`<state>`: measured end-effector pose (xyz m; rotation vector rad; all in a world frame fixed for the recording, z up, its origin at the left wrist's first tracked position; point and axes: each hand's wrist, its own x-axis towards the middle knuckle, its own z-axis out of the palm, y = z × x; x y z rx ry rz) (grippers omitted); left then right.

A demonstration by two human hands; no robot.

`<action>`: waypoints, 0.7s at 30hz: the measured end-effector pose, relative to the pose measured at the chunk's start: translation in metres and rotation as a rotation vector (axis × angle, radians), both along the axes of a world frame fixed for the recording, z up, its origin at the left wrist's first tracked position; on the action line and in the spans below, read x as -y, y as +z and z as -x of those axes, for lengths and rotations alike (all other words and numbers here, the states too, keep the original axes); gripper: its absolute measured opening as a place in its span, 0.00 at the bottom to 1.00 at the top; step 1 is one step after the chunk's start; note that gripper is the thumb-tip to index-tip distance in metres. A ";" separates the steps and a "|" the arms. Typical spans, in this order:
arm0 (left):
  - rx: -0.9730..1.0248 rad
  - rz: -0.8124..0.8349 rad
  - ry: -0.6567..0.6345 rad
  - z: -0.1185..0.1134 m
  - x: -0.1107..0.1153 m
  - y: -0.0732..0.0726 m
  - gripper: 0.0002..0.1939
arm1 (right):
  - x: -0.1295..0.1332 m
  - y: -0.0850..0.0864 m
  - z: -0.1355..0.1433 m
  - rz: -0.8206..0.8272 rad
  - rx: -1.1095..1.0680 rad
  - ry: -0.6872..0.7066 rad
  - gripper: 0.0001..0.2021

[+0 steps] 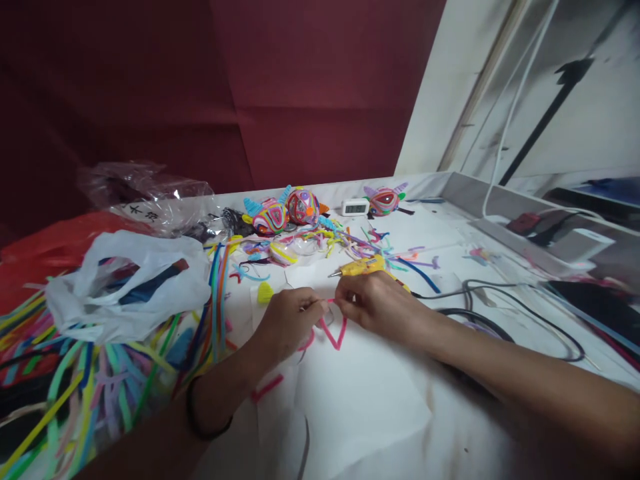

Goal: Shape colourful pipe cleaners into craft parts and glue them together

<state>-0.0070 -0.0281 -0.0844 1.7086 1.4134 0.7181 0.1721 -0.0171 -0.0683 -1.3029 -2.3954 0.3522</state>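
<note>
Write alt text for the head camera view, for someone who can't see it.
Two bare hands, left and right, bend a pink pipe cleaner into a V over white paper. Behind them lie a yellow glue gun, colorful pipe-cleaner fish and a small digital display; a white plastic bag sits at left.

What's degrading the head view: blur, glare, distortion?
Head view: white paper washed out, little texture; clear plastic bag shows glints; forearms smeared toward the lower corners; clock digits too small to read; wide-angle stretch at the right edge.
</note>
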 end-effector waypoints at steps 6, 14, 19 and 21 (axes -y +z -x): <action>-0.142 -0.074 0.013 0.001 -0.025 -0.007 0.11 | -0.002 0.004 -0.020 0.021 -0.078 -0.053 0.06; -0.292 -0.173 -0.056 0.000 -0.058 -0.018 0.08 | 0.019 -0.004 -0.047 -0.033 -0.039 -0.064 0.09; -0.320 -0.182 -0.078 -0.003 -0.066 -0.023 0.08 | 0.033 -0.009 -0.054 -0.071 -0.021 -0.004 0.10; -0.330 -0.185 -0.085 -0.005 -0.068 -0.024 0.07 | 0.035 -0.012 -0.055 -0.090 -0.019 0.007 0.11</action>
